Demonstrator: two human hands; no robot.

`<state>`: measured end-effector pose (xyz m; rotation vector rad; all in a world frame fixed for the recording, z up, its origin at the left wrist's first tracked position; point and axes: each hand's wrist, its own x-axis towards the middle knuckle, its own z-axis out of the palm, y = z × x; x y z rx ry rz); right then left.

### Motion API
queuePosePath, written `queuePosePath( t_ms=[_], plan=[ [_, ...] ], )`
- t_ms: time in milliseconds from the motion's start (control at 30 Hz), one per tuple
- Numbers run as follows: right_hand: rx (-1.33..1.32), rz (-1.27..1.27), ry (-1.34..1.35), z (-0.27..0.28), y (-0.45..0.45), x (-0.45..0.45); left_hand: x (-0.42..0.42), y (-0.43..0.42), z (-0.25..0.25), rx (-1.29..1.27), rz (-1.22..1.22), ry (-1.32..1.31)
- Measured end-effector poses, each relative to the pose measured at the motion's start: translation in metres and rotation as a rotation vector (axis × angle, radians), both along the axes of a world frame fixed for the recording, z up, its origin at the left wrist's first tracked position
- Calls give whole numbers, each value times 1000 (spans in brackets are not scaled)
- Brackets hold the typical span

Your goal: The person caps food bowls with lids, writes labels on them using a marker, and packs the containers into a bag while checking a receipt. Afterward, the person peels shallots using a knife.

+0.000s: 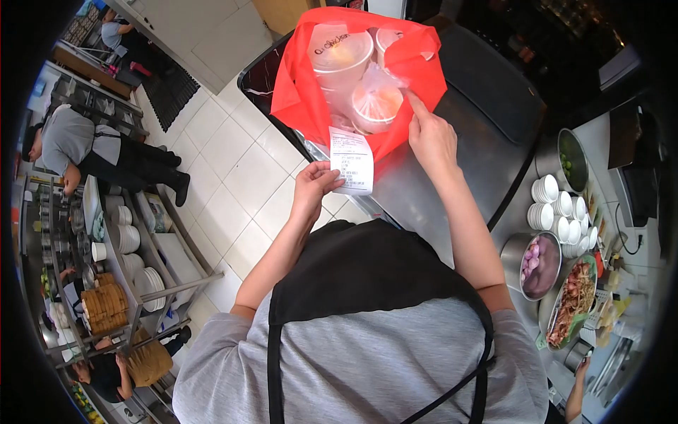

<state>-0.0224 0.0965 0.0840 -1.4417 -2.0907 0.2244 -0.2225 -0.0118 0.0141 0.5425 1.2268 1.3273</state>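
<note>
My left hand (316, 189) pinches a printed paper receipt (352, 161) between thumb and fingers, just below the bag. A red carrier bag (300, 95) stands with its mouth wide on the dark metal counter. Inside it sits a clear lidded tub (341, 56) with handwriting on its lid, and a second tub (390, 41) is partly covered by the bag. Nearer me lies a tied clear plastic bag (376, 102) around a container with orange contents. My right hand (432, 141) is at the bag's right rim, its index finger stretched toward the contents and the other fingers partly curled.
To the right are stacked white cups (558, 212), a metal bowl of shallots (533, 265) and a tray of reddish food (573, 300). Shelves at left hold white plates (148, 286) and bamboo steamers (104, 307). Several co-workers stand at left; a person's arm (578, 392) shows lower right.
</note>
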Motion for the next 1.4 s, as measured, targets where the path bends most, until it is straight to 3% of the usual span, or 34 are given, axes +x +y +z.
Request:
queuePosePath(
  t_ms=[167,467,633,767,1000,1100,1400],
  plan=[
    [33,90,-33,-6,9,4,-1,0,-2,11,2,2],
    [-37,-82,110,22,12,3,-1,1,0,20,3,-32],
    [-211,-6,-291,-2,11,12,0,-1,1,7,-15,-15],
    [-261,-103,-401,-18,24,38,0,-3,-4,57,-57,-52],
    [7,-80,-66,8,31,13,2,0,-5,57,-55,-46],
    [-109,-51,-166,4,34,15,2,0,-7,52,-42,-57],
    [-61,-52,-75,9,26,15,-2,-2,-4,61,-57,-57]
  ],
)
